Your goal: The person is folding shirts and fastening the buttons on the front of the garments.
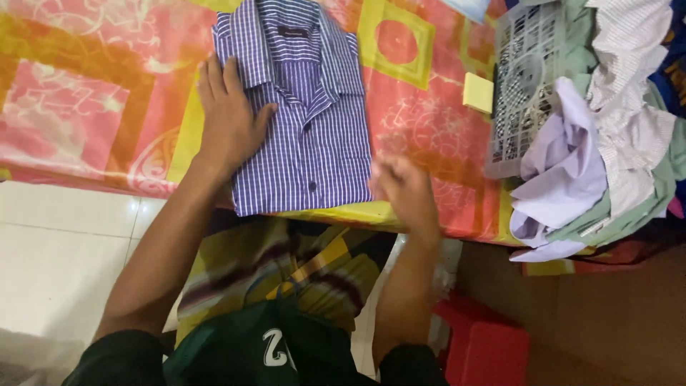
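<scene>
Left hand (230,121) flat, fingers together, pressing folded purple striped shirt (304,121). Right hand (404,189) open, blurred, at shirt's right edge, holding nothing.

Grey laundry basket (525,86), red stool (486,347)

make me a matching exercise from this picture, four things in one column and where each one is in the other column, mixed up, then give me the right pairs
Things
1. folded purple and white striped shirt
2. grey plastic laundry basket
3. small pale yellow square pad
4. red plastic stool

Places
A. on the floor, lower right
B. under the left hand, flat on the patterned cloth
C. between shirt and basket, on the cloth
D. at the right, heaped with crumpled clothes

Pairs: 1-B, 2-D, 3-C, 4-A
</scene>
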